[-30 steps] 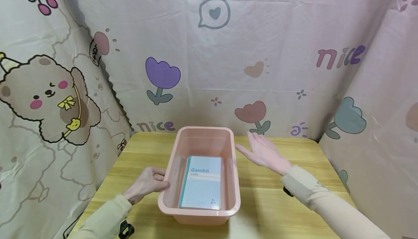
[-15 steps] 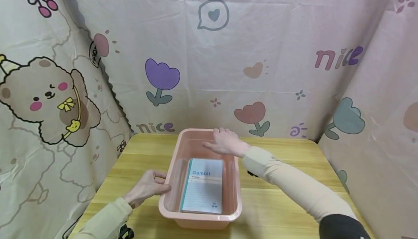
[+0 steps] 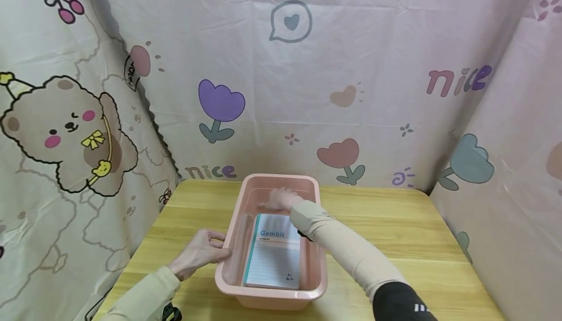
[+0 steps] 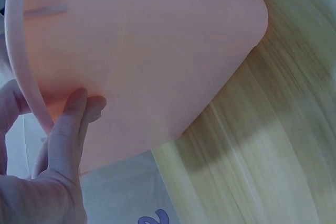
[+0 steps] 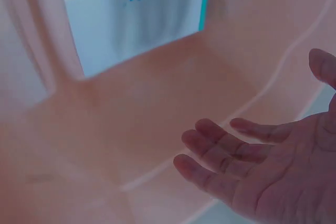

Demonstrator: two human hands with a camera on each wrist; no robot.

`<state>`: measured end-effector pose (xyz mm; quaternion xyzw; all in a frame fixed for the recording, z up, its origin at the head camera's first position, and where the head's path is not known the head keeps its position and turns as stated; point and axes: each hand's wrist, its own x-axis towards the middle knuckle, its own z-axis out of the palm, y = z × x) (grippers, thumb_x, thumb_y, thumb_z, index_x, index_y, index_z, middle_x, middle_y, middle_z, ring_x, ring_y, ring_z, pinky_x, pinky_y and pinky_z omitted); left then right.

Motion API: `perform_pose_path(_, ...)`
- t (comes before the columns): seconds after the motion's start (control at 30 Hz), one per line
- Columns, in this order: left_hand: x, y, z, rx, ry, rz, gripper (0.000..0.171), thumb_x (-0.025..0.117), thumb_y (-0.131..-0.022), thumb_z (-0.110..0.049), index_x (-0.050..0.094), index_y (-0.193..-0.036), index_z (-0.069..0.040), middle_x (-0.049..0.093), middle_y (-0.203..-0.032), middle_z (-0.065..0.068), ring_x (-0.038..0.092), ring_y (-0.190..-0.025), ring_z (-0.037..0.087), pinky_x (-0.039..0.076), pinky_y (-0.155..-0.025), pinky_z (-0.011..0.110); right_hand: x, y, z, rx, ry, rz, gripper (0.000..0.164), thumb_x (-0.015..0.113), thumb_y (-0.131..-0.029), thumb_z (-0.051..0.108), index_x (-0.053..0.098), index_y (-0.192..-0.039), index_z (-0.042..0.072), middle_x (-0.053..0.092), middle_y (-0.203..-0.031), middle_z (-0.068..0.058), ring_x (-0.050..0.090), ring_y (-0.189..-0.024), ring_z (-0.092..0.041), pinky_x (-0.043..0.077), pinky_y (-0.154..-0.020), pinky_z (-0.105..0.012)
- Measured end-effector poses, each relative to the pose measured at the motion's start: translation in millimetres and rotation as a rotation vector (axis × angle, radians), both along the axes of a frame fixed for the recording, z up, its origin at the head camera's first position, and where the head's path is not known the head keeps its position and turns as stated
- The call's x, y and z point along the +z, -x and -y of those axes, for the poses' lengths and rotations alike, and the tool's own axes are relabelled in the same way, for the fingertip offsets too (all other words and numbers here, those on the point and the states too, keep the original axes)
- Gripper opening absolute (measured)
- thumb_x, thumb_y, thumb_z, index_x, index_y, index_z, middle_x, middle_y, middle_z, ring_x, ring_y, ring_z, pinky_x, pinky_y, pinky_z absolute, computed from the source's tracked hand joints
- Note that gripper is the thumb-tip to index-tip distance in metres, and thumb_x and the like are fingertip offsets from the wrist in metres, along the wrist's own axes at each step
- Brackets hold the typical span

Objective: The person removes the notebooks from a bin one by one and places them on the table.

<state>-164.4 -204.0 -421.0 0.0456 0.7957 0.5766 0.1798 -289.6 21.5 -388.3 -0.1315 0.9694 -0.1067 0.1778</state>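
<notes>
A pink plastic tub [image 3: 272,302] stands on the wooden table. Inside it lies a pale notebook [image 3: 272,257] with a teal spine and "Gambit" on the cover. My left hand [image 3: 199,251] holds the tub's left rim, thumb at the rim and fingers [image 4: 68,129] along the outer wall. Over the far end of the tub, beyond the notebook's top edge, is my right hand [image 3: 281,199], slightly blurred. In the right wrist view its fingers [image 5: 210,148] are spread and loosely bent, with nothing in them and apart from the notebook.
The wooden table [image 3: 373,243] extends to both sides of the tub. A patterned cloth [image 3: 281,91] hangs behind the table and along both sides. A black wrist device [image 3: 171,312] shows under the left sleeve.
My right hand has moved left from beside the tub, across its right rim, to above the far inside end. The left hand keeps its hold on the rim. The notebook stays in place.
</notes>
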Motion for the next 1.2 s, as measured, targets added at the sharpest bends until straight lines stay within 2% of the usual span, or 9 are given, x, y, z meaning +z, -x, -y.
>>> perform_pose_path(0.1,0.4,-0.3,0,0.007,-0.006,-0.001,0.054,0.065,-0.082,0.002,0.046,-0.126,0.027,0.071,-0.105,0.035,0.075,-0.093,0.037,0.067,-0.079,0.038,-12.2,3.1,9,-0.005,-0.007,-0.019,0.067,0.052,-0.094,0.064,0.066,-0.123,0.005,0.063,-0.135,-0.020,0.062,-0.121,-0.036,0.057,-0.099,-0.049)
perform_pose_path(0.2,-0.3,-1.0,-1,0.008,-0.014,0.002,0.054,0.065,-0.082,0.002,0.047,-0.126,0.027,0.071,-0.105,0.035,0.075,-0.093,0.037,0.067,-0.080,0.037,-26.4,4.4,17,-0.028,-0.031,-0.038,0.071,0.052,-0.094,0.064,0.062,-0.130,0.004,0.059,-0.139,-0.022,0.059,-0.125,-0.038,0.056,-0.097,-0.050)
perform_pose_path(0.33,-1.3,-1.6,-1,0.008,-0.018,-0.003,0.053,0.064,-0.082,0.002,0.046,-0.125,0.027,0.071,-0.105,0.035,0.075,-0.093,0.038,0.067,-0.079,0.038,-46.3,4.8,26,-0.076,-0.045,-0.060,0.076,0.054,-0.092,0.065,0.057,-0.136,0.003,0.056,-0.143,-0.024,0.055,-0.130,-0.039,0.054,-0.100,-0.053)
perform_pose_path(0.47,-1.2,-1.5,-1,0.017,-0.016,0.000,0.054,0.064,-0.082,0.002,0.046,-0.126,0.027,0.072,-0.105,0.034,0.075,-0.093,0.039,0.067,-0.079,0.038,-64.6,5.0,30,-0.117,-0.017,-0.072,0.079,0.057,-0.090,0.065,0.057,-0.134,0.000,0.058,-0.138,-0.023,0.056,-0.126,-0.039,0.053,-0.098,-0.054)
perform_pose_path(0.63,-0.5,-1.7,-2,0.015,-0.027,0.004,0.053,0.064,-0.083,0.003,0.045,-0.126,0.028,0.072,-0.105,0.034,0.075,-0.094,0.039,0.067,-0.080,0.038,-85.0,3.5,28,-0.123,0.013,-0.099,0.081,0.063,-0.089,0.062,0.051,-0.139,0.000,0.054,-0.141,-0.022,0.052,-0.128,-0.037,0.051,-0.103,-0.056)
perform_pose_path(0.77,0.2,-2.9,-2,0.024,-0.023,0.001,0.052,0.064,-0.083,0.002,0.046,-0.125,0.027,0.072,-0.103,0.034,0.075,-0.093,0.039,0.067,-0.079,0.038,-103.6,4.6,27,-0.120,0.022,-0.137,0.087,0.069,-0.083,0.063,0.050,-0.140,0.000,0.053,-0.143,-0.021,0.051,-0.131,-0.037,0.048,-0.107,-0.058)
perform_pose_path(0.97,1.1,-2.6,-3,0.029,-0.025,0.000,0.054,0.064,-0.082,0.002,0.045,-0.126,0.027,0.071,-0.104,0.034,0.075,-0.093,0.039,0.067,-0.079,0.037,-128.6,7.3,30,-0.110,-0.001,-0.130,0.097,0.071,-0.078,0.069,0.046,-0.145,0.003,0.049,-0.150,-0.017,0.046,-0.138,-0.035,0.043,-0.116,-0.052)
perform_pose_path(1.2,0.0,-4.1,-2,-0.002,-0.069,-0.004,0.054,0.064,-0.082,0.002,0.047,-0.126,0.027,0.073,-0.102,0.033,0.075,-0.092,0.037,0.067,-0.080,0.037,-144.0,5.7,30,-0.115,-0.010,-0.140,0.097,0.071,-0.069,0.079,0.054,-0.132,0.008,0.055,-0.133,-0.011,0.051,-0.124,-0.029,0.042,-0.112,-0.049)
